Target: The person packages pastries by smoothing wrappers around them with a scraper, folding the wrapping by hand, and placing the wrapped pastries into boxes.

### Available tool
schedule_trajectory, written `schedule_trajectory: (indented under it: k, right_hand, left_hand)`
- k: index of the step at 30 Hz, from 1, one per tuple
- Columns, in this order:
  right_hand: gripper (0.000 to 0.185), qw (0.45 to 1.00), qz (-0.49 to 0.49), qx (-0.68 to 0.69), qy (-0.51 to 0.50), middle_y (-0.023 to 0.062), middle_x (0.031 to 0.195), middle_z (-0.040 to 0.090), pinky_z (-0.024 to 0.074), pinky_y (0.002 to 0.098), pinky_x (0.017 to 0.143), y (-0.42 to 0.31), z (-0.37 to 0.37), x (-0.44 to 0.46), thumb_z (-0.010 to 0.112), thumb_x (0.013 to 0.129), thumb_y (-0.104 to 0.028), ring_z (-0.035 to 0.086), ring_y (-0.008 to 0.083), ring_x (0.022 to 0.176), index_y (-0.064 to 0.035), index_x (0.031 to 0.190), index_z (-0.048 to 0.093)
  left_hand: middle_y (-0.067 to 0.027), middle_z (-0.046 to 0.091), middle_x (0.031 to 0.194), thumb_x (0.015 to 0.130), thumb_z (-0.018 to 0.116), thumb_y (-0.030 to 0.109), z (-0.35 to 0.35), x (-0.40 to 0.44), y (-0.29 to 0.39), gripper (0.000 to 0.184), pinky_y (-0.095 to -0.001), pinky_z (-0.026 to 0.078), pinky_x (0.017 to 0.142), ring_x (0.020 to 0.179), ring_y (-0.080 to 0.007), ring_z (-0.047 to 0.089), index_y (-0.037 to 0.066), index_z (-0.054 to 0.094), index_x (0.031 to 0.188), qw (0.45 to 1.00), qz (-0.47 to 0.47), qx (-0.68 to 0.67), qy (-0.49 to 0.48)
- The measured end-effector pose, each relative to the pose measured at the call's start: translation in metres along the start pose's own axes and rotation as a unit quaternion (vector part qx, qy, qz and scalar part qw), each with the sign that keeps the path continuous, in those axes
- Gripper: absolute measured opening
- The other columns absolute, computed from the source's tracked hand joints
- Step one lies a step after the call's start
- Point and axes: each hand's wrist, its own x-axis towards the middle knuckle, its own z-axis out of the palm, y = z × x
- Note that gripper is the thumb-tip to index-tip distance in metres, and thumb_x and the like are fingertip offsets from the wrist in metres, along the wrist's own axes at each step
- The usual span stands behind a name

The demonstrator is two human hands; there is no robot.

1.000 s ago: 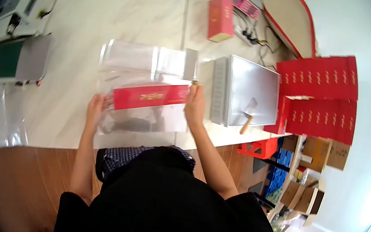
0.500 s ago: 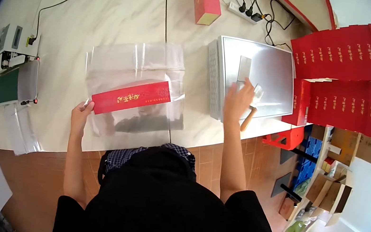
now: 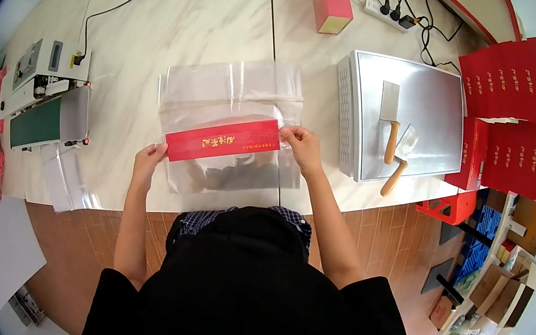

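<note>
- Moved back from the scrapers [image 3: 391,142], the right hand [image 3: 300,147] now pinches the red box's [image 3: 223,140] right end, fingers narrow.
- Left hand [image 3: 150,156] grips its left end, also narrow.
- Red box spans both hands, over clear plastic [image 3: 231,86] on the bench [image 3: 164,27].

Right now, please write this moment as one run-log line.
left hand: at red box's left end | right hand: at its right end | box: against clear plastic | two scrapers: on metal top
</note>
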Motion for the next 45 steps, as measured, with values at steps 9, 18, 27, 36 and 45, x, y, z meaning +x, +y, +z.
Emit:
schedule_trajectory:
  k: [9, 18, 27, 36, 45]
  right_hand:
    - [0.022, 0.999, 0.009, -0.030, -0.007, 0.0055, 0.079, 0.070, 0.0499, 0.0244, 0.070, -0.017, 0.000, -0.008, 0.069, 0.091, -0.018, 0.063, 0.0095, 0.074, 0.0034, 0.089, 0.071]
    - [0.022, 0.999, 0.037, -0.008, -0.020, 0.0068, 0.083, 0.071, 0.0520, 0.0252, 0.074, -0.021, -0.002, -0.010, 0.068, 0.093, -0.018, 0.064, 0.0110, 0.077, 0.0039, 0.093, 0.071]
    - [0.026, 0.985, 0.070, -0.125, 0.097, 0.0090, 0.088, 0.070, 0.0465, 0.0289, 0.047, -0.041, -0.058, -0.015, 0.057, 0.096, -0.022, 0.060, 0.0146, 0.051, 0.0018, 0.101, 0.066]
    - [0.048, 0.814, -0.371, -0.448, 0.005, 0.0185, 0.116, 0.061, 0.0453, 0.0445, 0.095, -0.068, 0.082, -0.028, 0.077, 0.079, -0.020, 0.057, 0.0372, 0.108, -0.0005, 0.118, 0.059]
    - [0.077, 0.744, -0.342, -0.547, -0.176, 0.0158, 0.120, 0.056, 0.0379, 0.0470, 0.099, -0.049, 0.160, -0.026, 0.085, 0.064, -0.023, 0.053, 0.0356, 0.111, -0.0030, 0.129, 0.047]
  left_hand:
    - [-0.0084, 0.071, 0.099, 0.091, 0.071, 0.025, 0.003, -0.006, 0.005, 0.032, -0.0281, 0.046, 0.093, 0.094, -0.0162, 0.066, -0.004, 0.069, 0.105, 1.000, 0.001, -0.020, 0.002]
    - [-0.0085, 0.071, 0.098, 0.091, 0.070, 0.024, 0.002, -0.004, 0.001, 0.030, -0.0273, 0.048, 0.090, 0.093, -0.0167, 0.067, -0.004, 0.069, 0.103, 1.000, 0.010, -0.023, -0.001]
    - [-0.0066, 0.070, 0.103, 0.098, 0.060, 0.031, -0.027, 0.001, -0.019, 0.031, -0.0247, 0.050, 0.073, 0.079, -0.0106, 0.061, 0.002, 0.069, 0.103, 0.992, 0.004, -0.082, 0.092]
    - [-0.0065, 0.070, 0.105, 0.105, 0.042, 0.034, -0.038, -0.003, -0.064, 0.038, -0.0265, 0.049, 0.075, 0.076, -0.0116, 0.062, 0.005, 0.064, 0.113, 0.961, -0.010, -0.224, 0.159]
    - [-0.0097, 0.063, 0.120, 0.106, 0.032, 0.046, -0.004, -0.001, -0.084, 0.052, -0.0323, 0.046, 0.093, 0.110, -0.0185, 0.059, 0.005, 0.051, 0.131, 0.946, -0.071, -0.316, 0.027]
